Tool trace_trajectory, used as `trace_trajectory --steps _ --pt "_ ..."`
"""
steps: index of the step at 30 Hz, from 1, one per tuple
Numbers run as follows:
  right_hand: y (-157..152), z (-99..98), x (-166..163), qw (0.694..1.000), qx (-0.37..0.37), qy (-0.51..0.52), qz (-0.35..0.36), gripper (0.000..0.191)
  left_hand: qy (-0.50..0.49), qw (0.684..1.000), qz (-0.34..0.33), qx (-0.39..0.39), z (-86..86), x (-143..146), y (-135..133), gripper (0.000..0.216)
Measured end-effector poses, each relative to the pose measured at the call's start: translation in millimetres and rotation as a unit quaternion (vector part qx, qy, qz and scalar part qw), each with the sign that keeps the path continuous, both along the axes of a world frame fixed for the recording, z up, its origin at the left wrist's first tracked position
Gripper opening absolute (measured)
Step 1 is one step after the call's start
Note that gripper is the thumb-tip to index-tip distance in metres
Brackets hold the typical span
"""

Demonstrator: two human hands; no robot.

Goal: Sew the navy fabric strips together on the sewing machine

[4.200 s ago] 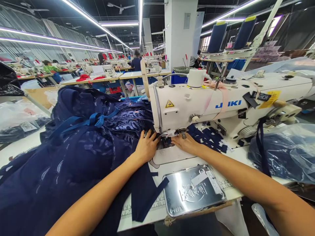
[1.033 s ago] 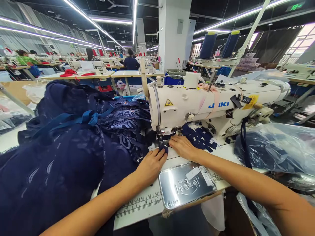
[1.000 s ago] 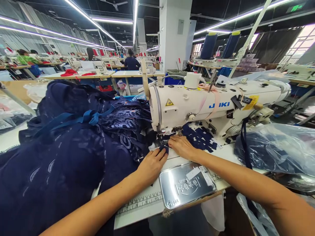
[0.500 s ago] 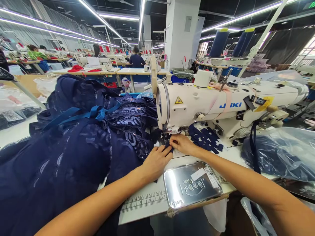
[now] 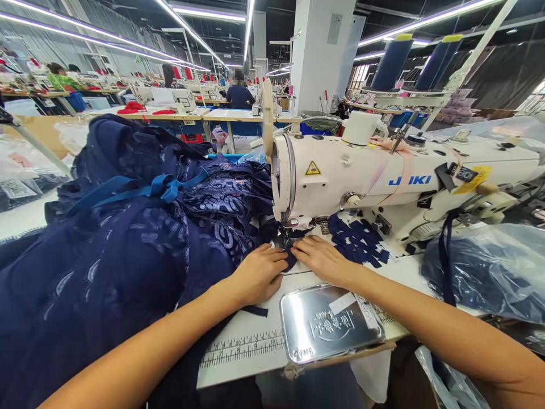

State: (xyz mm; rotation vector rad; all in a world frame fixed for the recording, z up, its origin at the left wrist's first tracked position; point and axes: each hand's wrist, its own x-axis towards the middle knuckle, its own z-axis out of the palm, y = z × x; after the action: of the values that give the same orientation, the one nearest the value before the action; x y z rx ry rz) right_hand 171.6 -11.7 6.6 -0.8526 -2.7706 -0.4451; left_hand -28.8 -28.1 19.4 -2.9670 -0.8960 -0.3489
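Under the presser foot of a white sewing machine (image 5: 340, 167) lies a small piece of navy fabric (image 5: 290, 260). My left hand (image 5: 259, 271) rests on its left side, fingers stretched flat. From the right, my right hand (image 5: 321, 258) touches the same piece with fingers extended and slightly apart. The fingertips of both hands are close together in front of the needle area, whose details are hard to make out. A large heap of navy garments (image 5: 123, 250) with embroidered lace sits left of my left hand, tied with a blue strap (image 5: 162, 186).
A shiny metal tin (image 5: 330, 324) lies at the table's front edge over a printed ruler (image 5: 242, 346). Navy fabric scraps (image 5: 360, 238) are scattered beside the machine. A clear plastic bag (image 5: 489, 264) is at right, thread cones (image 5: 392, 62) stand behind, and a person (image 5: 239, 95) sits farther off.
My right hand has gone from a pinch on the fabric to fingers laid out flat. My left hand has shifted slightly left and down. The view has turned a little.
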Motion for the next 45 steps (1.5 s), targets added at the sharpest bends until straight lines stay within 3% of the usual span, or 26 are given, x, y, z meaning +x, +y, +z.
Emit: trace_trajectory --steps 8,14,22,33,41,45 --pt "23.5 2.2 8.1 0.999 -0.031 -0.004 0.008 0.032 -0.006 0.997 0.071 0.041 -7.5 17.2 3.8 0.019" --pt "24.6 1.3 7.8 0.999 -0.040 0.002 -0.005 0.034 0.005 0.995 0.086 0.057 -8.9 22.4 4.3 0.017" --pt "29.9 -2.9 8.9 1.000 -0.028 -0.009 -0.003 0.036 0.009 0.994 0.091 0.065 -13.1 23.9 9.3 0.018" --pt "27.9 -2.3 5.9 0.996 -0.014 -0.040 -0.074 0.042 0.007 0.991 0.090 0.102 -12.1 26.2 15.9 0.016" --pt "28.2 1.3 2.8 0.997 -0.028 -0.015 -0.074 0.037 -0.019 0.987 0.089 0.132 -19.0 23.7 13.4 0.025" --pt "24.9 2.3 0.7 0.997 -0.025 0.008 -0.072 0.029 -0.020 0.994 0.051 0.098 -13.9 8.0 16.0 0.029"
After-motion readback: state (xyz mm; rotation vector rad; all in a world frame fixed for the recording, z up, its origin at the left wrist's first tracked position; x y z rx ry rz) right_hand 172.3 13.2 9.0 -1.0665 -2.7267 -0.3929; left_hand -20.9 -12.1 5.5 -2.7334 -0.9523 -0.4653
